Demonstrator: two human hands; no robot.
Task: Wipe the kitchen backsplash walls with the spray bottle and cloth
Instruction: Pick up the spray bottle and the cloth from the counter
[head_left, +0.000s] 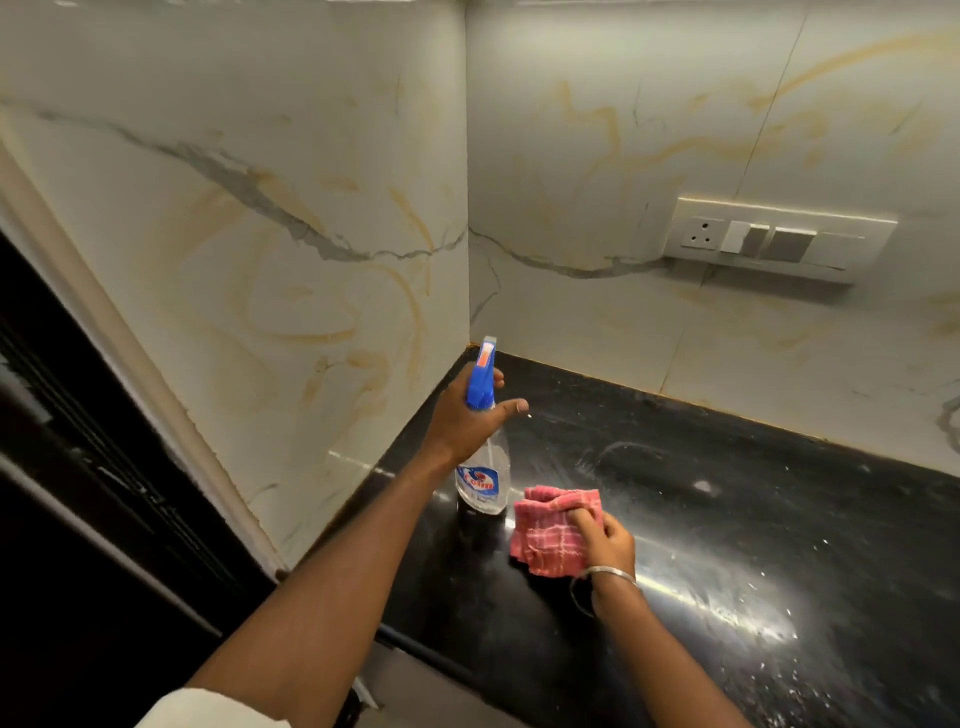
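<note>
Start of job: left hand (467, 415) wrapped round spray bottle (480, 457) neck, btl standing on bench (727, 493); right hand (605, 540) clutching cloth (550, 530) beside it; next, lift btl & spray backsplash (311, 208).

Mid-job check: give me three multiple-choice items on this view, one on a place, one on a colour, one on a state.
1. Where is the switch panel? A left wall; B right wall; C countertop.
2. What colour is the cloth? A pink checked; B green; C plain white.
3. What is the left hand doing? A hanging idle; B gripping the spray bottle; C pointing upward.

Answers: B, the panel sits right of the corner; A, pink checks show in the right hand; B, fingers wrap the bottle's neck.
</note>
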